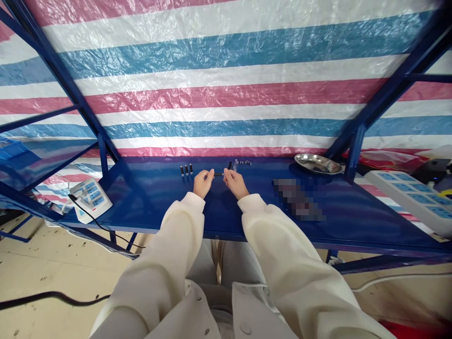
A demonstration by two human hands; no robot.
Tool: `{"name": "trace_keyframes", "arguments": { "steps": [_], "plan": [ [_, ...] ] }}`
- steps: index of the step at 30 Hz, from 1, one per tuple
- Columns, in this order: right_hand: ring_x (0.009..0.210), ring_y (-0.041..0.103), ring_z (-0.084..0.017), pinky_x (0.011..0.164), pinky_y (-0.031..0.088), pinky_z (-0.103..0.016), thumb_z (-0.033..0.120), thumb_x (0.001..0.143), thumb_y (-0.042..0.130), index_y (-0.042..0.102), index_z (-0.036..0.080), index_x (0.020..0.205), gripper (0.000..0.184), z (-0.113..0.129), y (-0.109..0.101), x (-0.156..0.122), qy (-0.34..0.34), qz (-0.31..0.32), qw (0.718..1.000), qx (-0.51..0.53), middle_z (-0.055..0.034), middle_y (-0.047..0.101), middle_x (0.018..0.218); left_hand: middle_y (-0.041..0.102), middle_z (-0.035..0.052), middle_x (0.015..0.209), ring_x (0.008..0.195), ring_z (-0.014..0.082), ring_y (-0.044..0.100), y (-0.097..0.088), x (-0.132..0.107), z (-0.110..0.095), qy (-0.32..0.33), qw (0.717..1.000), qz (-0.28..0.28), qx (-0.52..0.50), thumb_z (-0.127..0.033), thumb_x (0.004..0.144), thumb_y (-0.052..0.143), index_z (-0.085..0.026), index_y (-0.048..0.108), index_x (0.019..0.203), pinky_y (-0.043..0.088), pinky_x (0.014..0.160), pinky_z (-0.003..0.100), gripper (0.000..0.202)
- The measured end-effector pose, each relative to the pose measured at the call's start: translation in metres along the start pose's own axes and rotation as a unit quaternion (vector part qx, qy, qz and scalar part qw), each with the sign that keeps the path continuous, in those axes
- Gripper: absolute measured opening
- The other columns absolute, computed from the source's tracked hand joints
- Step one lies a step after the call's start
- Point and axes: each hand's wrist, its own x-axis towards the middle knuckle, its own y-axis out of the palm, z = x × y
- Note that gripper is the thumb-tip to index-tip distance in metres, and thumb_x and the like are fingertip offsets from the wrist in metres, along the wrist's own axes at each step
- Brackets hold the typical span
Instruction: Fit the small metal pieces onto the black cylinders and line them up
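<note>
Over the middle of the blue table (151,207), my left hand (204,182) and my right hand (236,182) are close together, fingers pinched. A thin dark pen-like rod (219,174) spans the gap, one end in each hand; its ends are hidden by the fingers. Just beyond my right hand are a small black piece (230,165) and a clear tube-like piece (235,164). Several small shiny metal pieces (245,163) lie beside them in a row. Left of my left hand, three short black cylinders (186,170) with pale bands are lined up.
A round metal dish (318,163) sits at the back right. In front of it lies a dark, pixelated flat object (298,200). White power strips are at the left (92,200) and right (413,197). Blue frame posts and a striped tarp (226,99) bound the back.
</note>
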Motion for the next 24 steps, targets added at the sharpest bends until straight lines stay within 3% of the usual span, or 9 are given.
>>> {"name": "trace_keyframes", "arguments": {
  "steps": [14,20,24],
  "plan": [
    [0.047,0.041,-0.010,0.047,0.036,-0.023,0.068,0.082,0.038,0.042,0.021,0.056,0.053,0.003,-0.001,0.000,0.000,-0.007,1.000,0.008,0.0031,0.042,0.049,0.058,0.0005,0.060,0.058,0.0105,0.051,0.002,0.003,-0.001,-0.006,1.000,-0.016,-0.019,-0.045,0.085,0.050,-0.017,0.051,0.052,0.040,0.062,0.025,0.043],
    [0.044,0.040,-0.009,0.043,0.034,-0.023,0.069,0.079,0.042,0.046,0.021,0.064,0.050,0.004,-0.002,0.000,0.020,-0.011,0.999,0.034,0.0041,0.044,0.052,0.059,0.0003,0.066,0.062,0.0104,0.055,0.004,0.006,0.005,-0.008,0.998,-0.038,-0.046,-0.042,0.086,0.051,-0.018,0.053,0.068,0.044,0.065,0.024,0.031],
    [0.038,0.040,-0.007,0.038,0.033,-0.022,0.070,0.075,0.047,0.049,0.021,0.075,0.049,0.003,-0.001,0.001,0.036,0.019,0.998,0.054,0.0041,0.051,0.057,0.060,0.0008,0.070,0.062,0.0104,0.057,0.006,0.007,0.010,0.007,0.996,-0.040,-0.075,-0.042,0.086,0.050,-0.018,0.054,0.083,0.047,0.065,0.025,0.025]
  ]
}}
